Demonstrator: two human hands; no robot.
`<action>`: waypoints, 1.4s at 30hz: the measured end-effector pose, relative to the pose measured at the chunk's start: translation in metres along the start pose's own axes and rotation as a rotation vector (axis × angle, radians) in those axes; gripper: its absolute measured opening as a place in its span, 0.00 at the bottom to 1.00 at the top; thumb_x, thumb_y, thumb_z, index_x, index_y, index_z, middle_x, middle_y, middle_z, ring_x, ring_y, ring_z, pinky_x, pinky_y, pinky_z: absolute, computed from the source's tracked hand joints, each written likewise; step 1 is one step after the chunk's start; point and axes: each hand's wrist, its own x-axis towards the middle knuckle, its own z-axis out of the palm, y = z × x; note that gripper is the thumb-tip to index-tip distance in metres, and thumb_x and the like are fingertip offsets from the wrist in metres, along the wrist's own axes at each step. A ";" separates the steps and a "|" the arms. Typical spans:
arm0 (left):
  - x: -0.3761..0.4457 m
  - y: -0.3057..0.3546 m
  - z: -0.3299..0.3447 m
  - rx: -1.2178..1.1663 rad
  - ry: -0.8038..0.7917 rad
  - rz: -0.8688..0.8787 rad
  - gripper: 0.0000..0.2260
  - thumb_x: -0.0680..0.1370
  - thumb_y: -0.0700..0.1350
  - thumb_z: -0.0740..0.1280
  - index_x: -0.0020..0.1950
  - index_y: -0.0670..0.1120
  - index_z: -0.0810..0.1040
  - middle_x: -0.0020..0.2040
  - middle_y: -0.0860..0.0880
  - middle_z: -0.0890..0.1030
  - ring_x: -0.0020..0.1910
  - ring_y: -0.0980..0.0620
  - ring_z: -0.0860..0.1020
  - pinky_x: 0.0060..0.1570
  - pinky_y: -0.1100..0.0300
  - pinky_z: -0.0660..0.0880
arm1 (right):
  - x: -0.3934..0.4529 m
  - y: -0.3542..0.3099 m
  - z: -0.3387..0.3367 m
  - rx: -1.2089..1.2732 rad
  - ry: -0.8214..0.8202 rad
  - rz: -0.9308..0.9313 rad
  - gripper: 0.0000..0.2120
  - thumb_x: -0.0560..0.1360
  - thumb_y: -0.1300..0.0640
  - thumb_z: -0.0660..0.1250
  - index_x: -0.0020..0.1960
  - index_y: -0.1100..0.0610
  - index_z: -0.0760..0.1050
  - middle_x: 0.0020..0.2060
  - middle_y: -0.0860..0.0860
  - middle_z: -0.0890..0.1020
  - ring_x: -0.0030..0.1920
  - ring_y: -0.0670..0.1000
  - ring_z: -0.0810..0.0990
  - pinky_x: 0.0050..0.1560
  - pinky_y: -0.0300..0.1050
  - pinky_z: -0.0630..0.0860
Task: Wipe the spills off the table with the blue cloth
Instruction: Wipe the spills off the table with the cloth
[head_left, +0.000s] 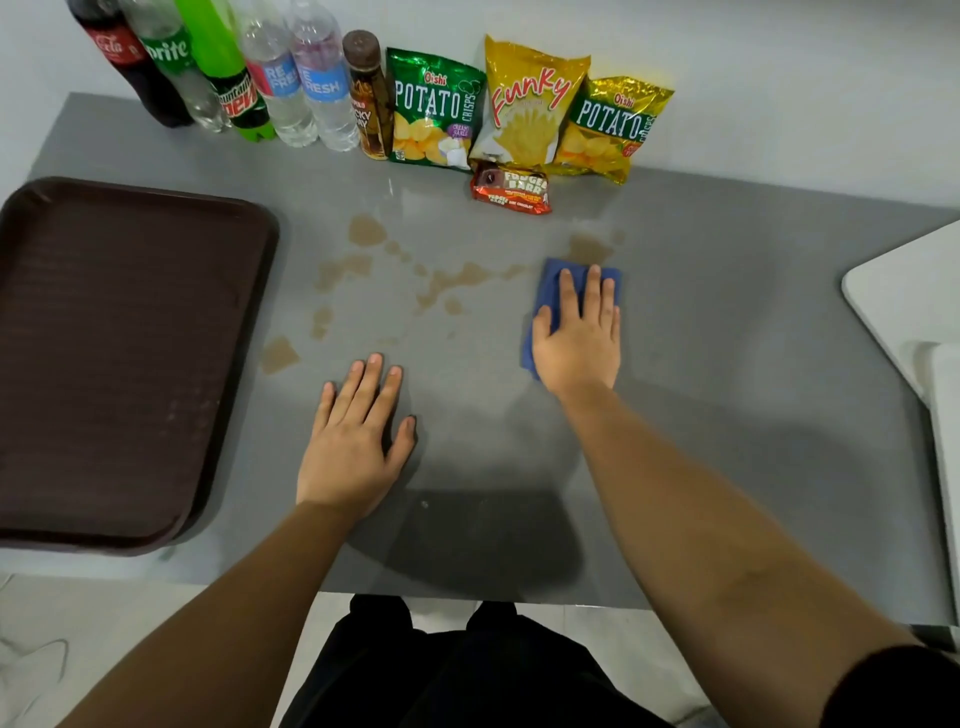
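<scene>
Brown spills (452, 283) lie in several patches across the middle of the grey table (727, 364), from near the tray to just beyond the cloth. The folded blue cloth (551, 280) lies flat on the table right of centre, its far edge touching a brown patch (589, 248). My right hand (579, 338) presses flat on the cloth, fingers spread, covering most of it. My left hand (356, 441) rests flat on the bare table nearer to me, palm down, holding nothing, just short of the spills.
A dark brown tray (119, 353) fills the left side. Several drink bottles (270, 73), snack bags (527, 104) and a fudge bar (511, 189) line the far edge. A white surface (909, 301) stands at the right.
</scene>
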 end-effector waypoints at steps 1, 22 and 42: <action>0.000 0.000 0.000 0.001 0.000 0.001 0.29 0.85 0.58 0.56 0.85 0.51 0.58 0.85 0.49 0.56 0.85 0.50 0.50 0.83 0.47 0.47 | 0.000 0.005 -0.002 0.006 0.006 0.021 0.30 0.84 0.42 0.50 0.84 0.47 0.51 0.85 0.53 0.47 0.84 0.55 0.44 0.83 0.52 0.44; 0.002 0.004 -0.003 -0.013 -0.042 -0.029 0.30 0.84 0.59 0.56 0.84 0.50 0.59 0.85 0.49 0.55 0.85 0.51 0.49 0.83 0.47 0.46 | -0.115 -0.057 0.036 -0.022 -0.008 -0.262 0.31 0.83 0.44 0.52 0.84 0.49 0.54 0.84 0.54 0.50 0.84 0.56 0.47 0.83 0.54 0.49; 0.003 0.007 -0.014 -0.050 -0.073 -0.023 0.29 0.84 0.59 0.55 0.84 0.49 0.62 0.85 0.47 0.58 0.84 0.48 0.54 0.82 0.49 0.44 | -0.136 -0.039 0.033 -0.016 -0.024 -0.163 0.31 0.84 0.43 0.47 0.85 0.50 0.46 0.84 0.54 0.44 0.84 0.56 0.43 0.82 0.54 0.45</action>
